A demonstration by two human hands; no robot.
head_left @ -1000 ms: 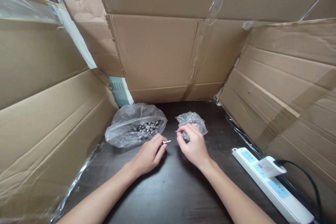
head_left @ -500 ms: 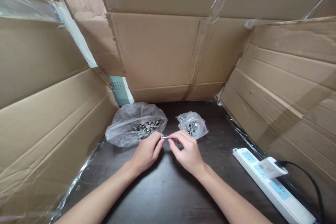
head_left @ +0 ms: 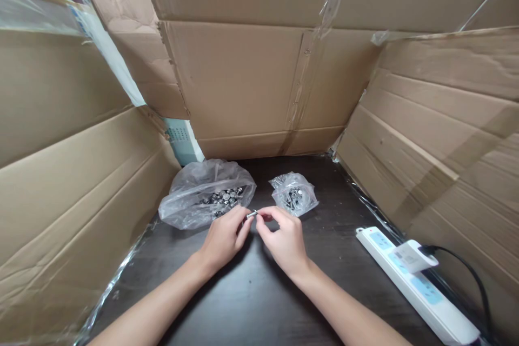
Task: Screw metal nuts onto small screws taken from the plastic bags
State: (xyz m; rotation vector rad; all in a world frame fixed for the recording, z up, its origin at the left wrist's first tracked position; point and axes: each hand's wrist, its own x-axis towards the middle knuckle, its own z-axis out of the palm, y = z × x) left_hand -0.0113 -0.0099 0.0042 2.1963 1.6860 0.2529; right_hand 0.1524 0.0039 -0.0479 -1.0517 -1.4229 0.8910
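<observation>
L hand (head_left: 222, 233) pinching small metal screw (head_left: 251, 214); R hand (head_left: 286, 235) fingertips closed at its end, can't tell on what; prob. aligning, needs steady grip

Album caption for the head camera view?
Left hand and right hand meet at a metal piece near a large bag and a small bag.

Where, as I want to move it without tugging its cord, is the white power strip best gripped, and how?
I'd grip the white power strip across its narrow body, just on the near side of the white plug. Come from above and the left: the long left side looks free, while the black cord arches over the right.
</observation>
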